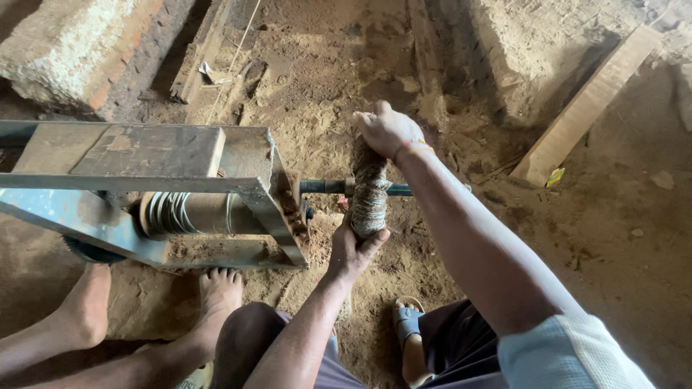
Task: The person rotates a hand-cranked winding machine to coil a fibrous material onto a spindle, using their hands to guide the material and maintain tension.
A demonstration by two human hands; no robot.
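Grey-brown wound bundle of coarse fibre (pixel 369 193) sits upright on the thin dark metal spindle (pixel 326 186) that juts from the rusty steel-framed winding machine (pixel 267 189). Your right hand (pixel 388 130) is closed over its top; your left hand (pixel 353 248) cups it from beneath, fingers curled around its lower end. Keep both grips even so the bundle stays square to the spindle, and keep your lower thumb clear of the frame just beside it. Another person's bare foot (pixel 220 288) rests on the dirt floor (pixel 620 238) near your left wrist.
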